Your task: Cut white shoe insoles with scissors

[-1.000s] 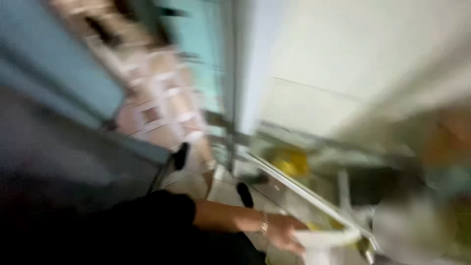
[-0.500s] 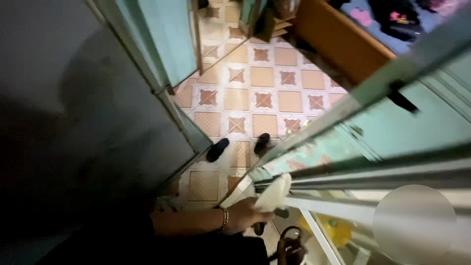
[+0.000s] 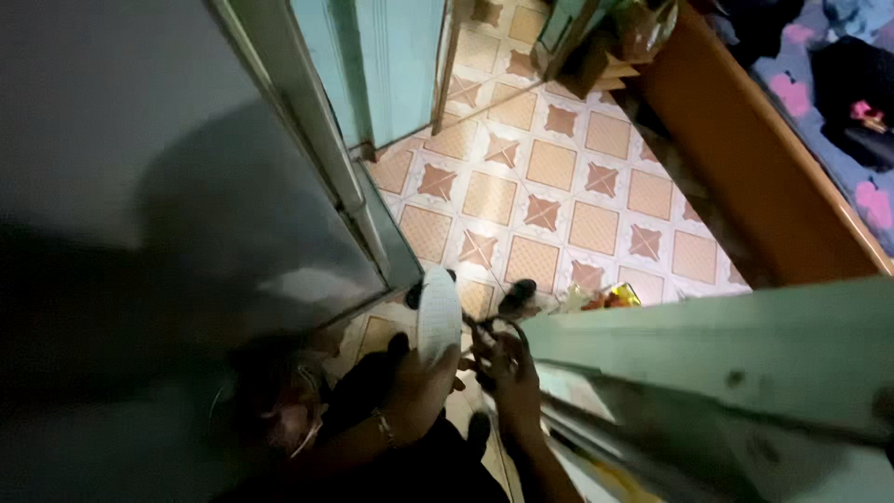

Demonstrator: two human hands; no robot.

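The white plate [image 3: 438, 321] is in my left hand [image 3: 414, 387], low in the middle of the frame. My fingers wrap its bottom edge and it stands almost straight up, so I see it nearly from the side. My right hand [image 3: 507, 368] is just beside it. It is curled around something dark and thin with a loop [image 3: 494, 326], but it is too dim to tell what that is. The two hands almost touch.

Below me is the tiled floor [image 3: 559, 186], tan squares with brown stars, filling the upper middle of the frame. A dark shoe [image 3: 517, 296] shows just above my right hand. A grey door [image 3: 186, 186] fills the left side. A pale green board [image 3: 708, 363] cuts across the lower right. A brown wooden bed edge [image 3: 745, 158] runs down the upper right.

I think the plate could slip, since I hold it only by one edge and it stands on its side. The floor is hard tile, so it might break. It could also bump the green board or the door, which are both close.
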